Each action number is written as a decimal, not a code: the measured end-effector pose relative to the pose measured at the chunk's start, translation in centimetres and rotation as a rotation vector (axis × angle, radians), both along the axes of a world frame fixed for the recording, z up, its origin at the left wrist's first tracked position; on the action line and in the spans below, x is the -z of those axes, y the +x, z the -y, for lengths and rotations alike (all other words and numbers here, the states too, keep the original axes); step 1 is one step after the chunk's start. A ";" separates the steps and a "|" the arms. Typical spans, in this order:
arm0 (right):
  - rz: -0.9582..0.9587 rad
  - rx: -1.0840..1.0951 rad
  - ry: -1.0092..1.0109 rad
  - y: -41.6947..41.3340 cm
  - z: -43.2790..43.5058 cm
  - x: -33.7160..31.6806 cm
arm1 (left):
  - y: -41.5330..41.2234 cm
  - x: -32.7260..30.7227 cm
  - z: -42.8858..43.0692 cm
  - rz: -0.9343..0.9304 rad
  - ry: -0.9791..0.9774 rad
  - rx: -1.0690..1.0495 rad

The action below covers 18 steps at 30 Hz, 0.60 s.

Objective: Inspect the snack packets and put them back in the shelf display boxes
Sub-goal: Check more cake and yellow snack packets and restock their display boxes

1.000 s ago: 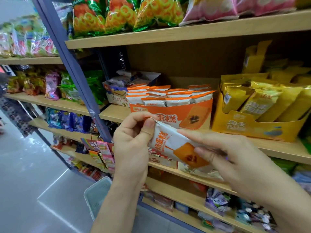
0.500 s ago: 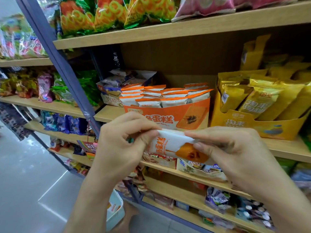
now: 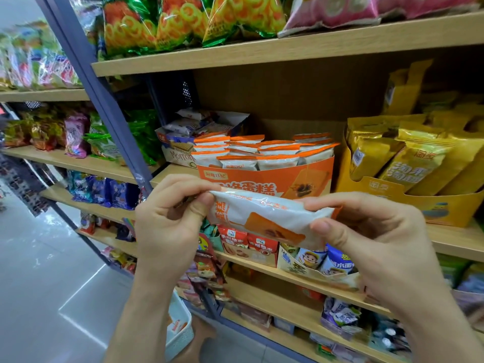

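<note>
Wooden store shelves (image 3: 288,52) fill the frame; at centre an orange display box (image 3: 264,179) stands packed with upright white-and-orange packets (image 3: 262,155), and just to its right a yellow display box (image 3: 445,209) holds gold pouches (image 3: 408,163). In front of the orange box, mid-frame, one snack packet (image 3: 267,216) lies crosswise between both hands — the left hand (image 3: 167,221) pinches its left end with thumb and fingers, while the right hand (image 3: 374,239) pinches its right end, thumb on the front face.
</note>
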State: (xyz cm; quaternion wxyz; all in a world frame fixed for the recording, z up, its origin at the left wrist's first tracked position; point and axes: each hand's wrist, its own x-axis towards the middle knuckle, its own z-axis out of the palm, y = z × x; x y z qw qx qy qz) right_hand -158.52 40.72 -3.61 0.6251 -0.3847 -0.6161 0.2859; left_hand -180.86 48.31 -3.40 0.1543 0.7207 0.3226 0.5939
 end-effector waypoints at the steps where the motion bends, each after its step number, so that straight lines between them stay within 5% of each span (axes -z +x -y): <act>1: -0.018 0.017 -0.001 -0.2 0.0 -0.1 | -0.1 -0.1 0.1 -0.043 0.011 -0.011; 8: -0.082 0.072 0.011 -1.1 0.2 0.1 | 0.4 -1.0 0.6 -0.453 0.214 -0.136; 12: -0.109 0.068 -0.088 -1.1 -1.2 1.4 | 0.6 -0.7 0.2 -0.344 0.167 -0.044; 15: 0.050 -0.069 -0.211 -0.5 -1.9 4.2 | 1.2 -0.3 0.2 -0.233 0.149 -0.058; 18: -0.166 -0.027 -0.204 -0.6 -2.4 3.2 | 1.6 -0.1 0.2 -0.125 0.131 -0.104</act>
